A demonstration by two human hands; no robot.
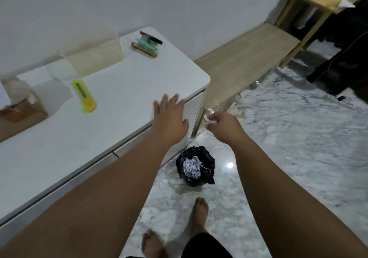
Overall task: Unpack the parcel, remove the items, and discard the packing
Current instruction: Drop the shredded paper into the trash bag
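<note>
My right hand (223, 127) is shut on a small wad of white shredded paper (210, 120), held in the air beyond the table's right corner, above and past the black bin bag (196, 166). The bag stands open on the floor with white shredded paper inside. My left hand (171, 118) lies flat, fingers spread, on the front right edge of the white table (123, 86). The opened cardboard parcel (25, 98) sits at the table's left, flaps spread. Unpacked items (147, 43), green, brown and black, lie at the far corner.
A yellow utility knife (84, 96) lies on the table beside the parcel. A wooden bench (245, 62) runs along the wall to the right, with a wooden stool (310, 3) beyond it. My bare feet (199, 214) stand on the marble floor near the bag.
</note>
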